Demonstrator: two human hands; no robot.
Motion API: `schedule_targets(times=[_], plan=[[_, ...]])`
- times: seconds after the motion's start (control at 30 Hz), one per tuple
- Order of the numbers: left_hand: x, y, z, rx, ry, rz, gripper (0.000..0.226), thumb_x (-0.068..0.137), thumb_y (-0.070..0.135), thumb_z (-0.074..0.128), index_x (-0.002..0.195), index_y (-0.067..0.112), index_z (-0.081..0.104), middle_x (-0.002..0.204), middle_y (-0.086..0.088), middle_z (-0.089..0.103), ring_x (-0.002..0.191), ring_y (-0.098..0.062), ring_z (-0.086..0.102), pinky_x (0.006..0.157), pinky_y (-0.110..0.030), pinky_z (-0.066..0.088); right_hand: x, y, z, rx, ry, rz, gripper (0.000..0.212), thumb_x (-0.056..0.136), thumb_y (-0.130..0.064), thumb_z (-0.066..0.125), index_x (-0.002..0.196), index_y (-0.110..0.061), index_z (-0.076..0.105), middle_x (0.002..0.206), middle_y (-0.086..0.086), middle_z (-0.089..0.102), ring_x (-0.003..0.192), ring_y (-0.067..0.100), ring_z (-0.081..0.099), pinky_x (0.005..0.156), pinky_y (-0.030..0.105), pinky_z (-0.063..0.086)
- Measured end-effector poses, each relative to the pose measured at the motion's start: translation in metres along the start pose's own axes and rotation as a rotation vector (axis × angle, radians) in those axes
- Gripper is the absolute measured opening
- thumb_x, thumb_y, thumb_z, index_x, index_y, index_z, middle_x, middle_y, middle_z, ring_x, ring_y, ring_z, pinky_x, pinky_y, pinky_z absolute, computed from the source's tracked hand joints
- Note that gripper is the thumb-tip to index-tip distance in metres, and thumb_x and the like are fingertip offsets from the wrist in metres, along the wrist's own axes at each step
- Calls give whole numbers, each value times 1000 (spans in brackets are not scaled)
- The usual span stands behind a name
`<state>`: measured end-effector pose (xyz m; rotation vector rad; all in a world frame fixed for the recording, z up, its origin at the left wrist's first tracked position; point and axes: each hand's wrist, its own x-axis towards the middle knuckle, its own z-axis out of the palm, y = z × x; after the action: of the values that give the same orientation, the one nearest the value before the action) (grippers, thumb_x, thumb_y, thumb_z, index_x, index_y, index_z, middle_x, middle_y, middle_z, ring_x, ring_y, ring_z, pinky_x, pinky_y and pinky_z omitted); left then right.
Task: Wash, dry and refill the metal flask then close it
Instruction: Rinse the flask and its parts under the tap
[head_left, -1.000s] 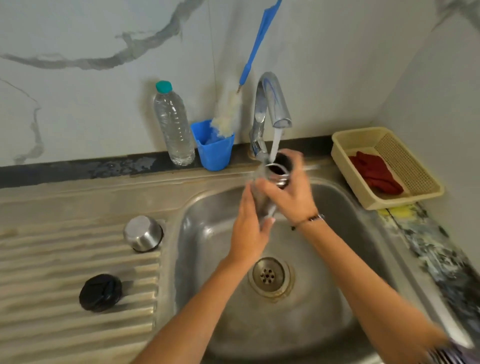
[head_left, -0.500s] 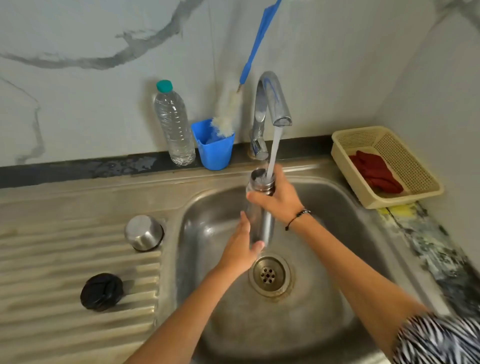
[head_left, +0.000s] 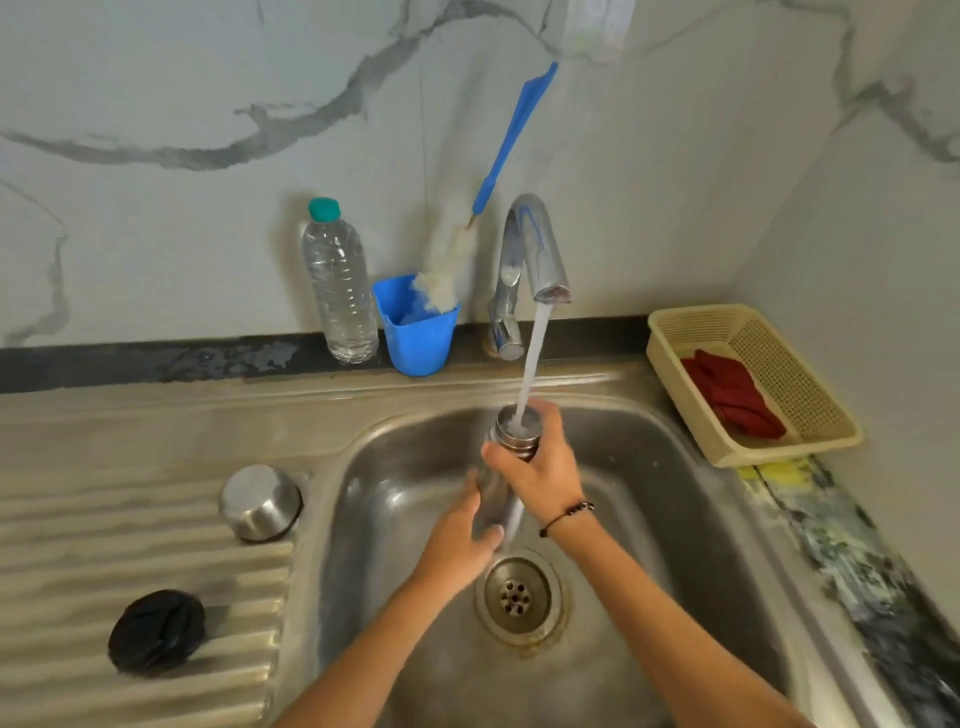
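Both hands' fingers grip the flask (head_left: 511, 441) under the tap (head_left: 535, 254); cup (head_left: 260, 501) and lid (head_left: 156, 631) sit apart.

A clear plastic bottle (head_left: 340, 291) is standing at eleven o'clock from the drain, beside a blue cup (head_left: 418, 338) that is holding a white brush with a blue handle (head_left: 511, 140). At two o'clock, a cream basket (head_left: 810, 410) is holding a red cloth (head_left: 732, 392).

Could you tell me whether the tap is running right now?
On: a white stream falls from the tap spout into the open mouth of the flask.
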<state>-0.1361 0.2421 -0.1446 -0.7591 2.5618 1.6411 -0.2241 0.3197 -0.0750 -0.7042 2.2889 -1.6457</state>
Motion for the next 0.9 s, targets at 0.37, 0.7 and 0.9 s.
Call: schedule_targets(times=[0.37,0.7,0.9], plan=[[12,32,-42,491,15,120,62,90,49,56,143,22,40,139,-3,50,123,-20,49,99,-32,39,11,30,-11,918,333,757,41,82,-17,67,117,-10,45,105,15,56,89,27,58,64,40,50],[42,133,-53,1354,74,489,34,97,40,46,107,14,64,92,-4,61,86,-21,60,70,-31,34,20,35,5,1380,328,1152,65,85,-54,56,126,-4,46,123,22,55,112,37,55,88,51,47],[41,139,-50,1472,55,517,32,100,36,42,107,13,64,91,-4,59,82,-19,54,71,-32,34,21,31,2,1371,352,1177,57,83,-52,60,111,-4,46,110,23,55,110,37,56,88,50,48]])
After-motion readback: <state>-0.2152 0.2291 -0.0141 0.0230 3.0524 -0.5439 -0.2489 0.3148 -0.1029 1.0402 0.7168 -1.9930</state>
